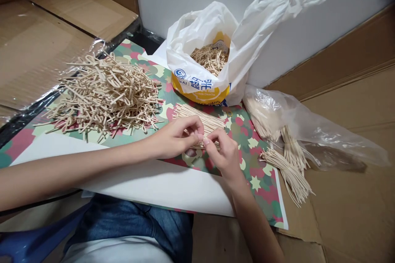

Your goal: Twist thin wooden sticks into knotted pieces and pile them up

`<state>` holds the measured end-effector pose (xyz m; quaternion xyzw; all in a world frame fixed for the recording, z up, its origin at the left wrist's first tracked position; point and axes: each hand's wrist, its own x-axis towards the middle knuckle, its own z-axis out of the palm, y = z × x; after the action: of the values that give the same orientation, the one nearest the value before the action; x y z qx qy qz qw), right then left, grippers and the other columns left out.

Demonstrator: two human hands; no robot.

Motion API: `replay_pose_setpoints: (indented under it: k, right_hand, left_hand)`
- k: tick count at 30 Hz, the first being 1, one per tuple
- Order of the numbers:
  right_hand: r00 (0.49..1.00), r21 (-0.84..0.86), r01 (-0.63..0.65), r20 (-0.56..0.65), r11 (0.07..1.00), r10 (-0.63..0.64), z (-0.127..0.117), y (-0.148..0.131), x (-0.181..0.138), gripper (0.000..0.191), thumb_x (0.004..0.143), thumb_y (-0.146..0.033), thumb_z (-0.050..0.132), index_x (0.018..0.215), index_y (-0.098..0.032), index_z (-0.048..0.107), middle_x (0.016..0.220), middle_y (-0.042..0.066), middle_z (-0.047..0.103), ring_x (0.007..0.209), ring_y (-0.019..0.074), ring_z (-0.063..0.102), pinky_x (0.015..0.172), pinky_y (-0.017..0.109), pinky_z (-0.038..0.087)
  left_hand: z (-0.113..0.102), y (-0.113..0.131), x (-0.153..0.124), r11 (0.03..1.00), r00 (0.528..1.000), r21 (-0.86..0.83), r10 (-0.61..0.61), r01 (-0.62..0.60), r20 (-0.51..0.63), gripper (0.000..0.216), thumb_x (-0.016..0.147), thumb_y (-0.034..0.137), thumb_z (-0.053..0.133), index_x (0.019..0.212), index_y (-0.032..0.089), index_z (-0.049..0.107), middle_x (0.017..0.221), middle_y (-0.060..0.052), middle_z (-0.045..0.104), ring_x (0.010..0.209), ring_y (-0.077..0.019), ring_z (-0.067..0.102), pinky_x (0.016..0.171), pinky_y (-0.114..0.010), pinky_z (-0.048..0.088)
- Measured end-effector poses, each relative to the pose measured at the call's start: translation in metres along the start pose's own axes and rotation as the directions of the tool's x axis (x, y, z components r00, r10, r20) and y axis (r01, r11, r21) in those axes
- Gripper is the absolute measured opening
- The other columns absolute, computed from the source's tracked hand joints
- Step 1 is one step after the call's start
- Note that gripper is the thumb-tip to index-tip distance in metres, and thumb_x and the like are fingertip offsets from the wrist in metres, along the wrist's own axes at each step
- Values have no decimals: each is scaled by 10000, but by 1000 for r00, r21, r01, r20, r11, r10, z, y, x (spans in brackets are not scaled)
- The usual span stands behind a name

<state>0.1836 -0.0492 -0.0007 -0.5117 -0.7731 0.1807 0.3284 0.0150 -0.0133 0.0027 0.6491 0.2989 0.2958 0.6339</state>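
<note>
White cloth (123,250) and blue jeans (173,222) are seen nearest; beyond them, straight strands (205,117) are laid parallel on a patterned sheet (256,185), just behind and partly beneath the hands, apparently for easy reach; at the left hand (177,135) and right hand (224,152), thumb and forefinger are pressed together, though whether anything is pinched cannot be told; looped strands (108,94) are heaped leftward, seemingly kept separate; a plastic bag (185,57) is stood behind, mouth open, presumably for access.

I'm viewing cream-coloured strands (105,94), a sheet (257,162) mixing green, dusky red and pale yellow camouflage, a white bag (182,59) carrying yellow-and-blue print, and blue jeans (123,215).
</note>
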Motion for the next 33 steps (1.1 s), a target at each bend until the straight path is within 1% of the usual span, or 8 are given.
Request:
replay_pose_setpoints:
  k: [4, 8, 12, 16, 20, 23, 29, 33]
  right_hand:
    - [998, 60, -57, -6, 997, 58, 0, 0, 0, 123, 812, -217, 464, 690, -204, 448, 644, -26, 520, 589, 113, 502, 550, 242, 386]
    - [980, 271, -196, 73, 942, 183, 3, 2, 0, 116, 831, -263, 467, 730, -207, 464, 652, -29, 537, 566, 111, 533, 531, 239, 420]
    - [961, 412, -271, 166, 870, 221, 4, 5, 1, 170, 868, -333, 428, 757, -210, 465, 638, -27, 555, 570, 118, 558, 544, 246, 446]
    - [977, 258, -208, 108, 944, 186, 0, 5, 1, 265, 900, -388, 348, 767, -204, 487, 632, -10, 562, 597, 130, 552, 588, 265, 435]
    - [993, 44, -89, 76, 995, 85, 0, -3, -1, 176, 847, -363, 472, 774, -205, 499, 722, 11, 569, 699, 147, 554, 634, 265, 431]
    - [996, -14, -38, 81, 999, 39, 2, -9, -3, 87, 854, -269, 460, 811, -205, 499, 751, 15, 565, 725, 146, 546, 668, 266, 430]
    - [998, -109, 1, 67, 994, 6, 2, -11, -3, 90, 847, -204, 430, 769, -200, 475, 723, 15, 556, 711, 151, 520, 646, 270, 403]
    - [999, -111, -50, 15, 993, 52, 1, -9, -2, 122, 815, -155, 424, 704, -206, 428, 662, -1, 516, 658, 144, 504, 608, 261, 386]
  left_hand:
    - [-3, 4, -3, 874, 974, 447, 227, -192, -25, 137, 797, 258, 490, 824, 139, 552, 811, -37, 558, 774, -140, 507, 686, -235, 392]
    - [-5, 6, -2, 804, 970, 558, 244, -204, 4, 170, 793, 276, 486, 828, 136, 577, 807, -49, 589, 777, -149, 519, 676, -230, 388]
    - [-6, 4, -1, 826, 978, 542, 206, -156, -33, 130, 760, 218, 492, 763, 129, 588, 727, -30, 603, 693, -127, 531, 625, -212, 386]
    - [-7, 0, 0, 880, 982, 471, 134, -58, -130, 118, 724, 182, 489, 738, 125, 591, 659, -5, 586, 610, -101, 515, 563, -190, 380]
    - [-7, -3, 1, 882, 966, 467, 175, -66, -193, 96, 696, 165, 496, 691, 123, 582, 653, -1, 576, 604, -94, 503, 563, -189, 379]
    - [-6, -3, 0, 892, 970, 446, 168, -74, -176, 111, 706, 170, 491, 700, 122, 590, 652, -3, 577, 601, -91, 499, 556, -186, 379]
    - [-4, 0, 0, 921, 978, 387, 115, -39, -175, 110, 702, 200, 526, 693, 117, 597, 636, -1, 566, 596, -90, 484, 545, -183, 379]
    - [-4, 1, 2, 982, 995, 178, -40, 57, -97, 132, 706, 234, 555, 697, 105, 587, 631, -10, 572, 605, -104, 502, 555, -204, 402]
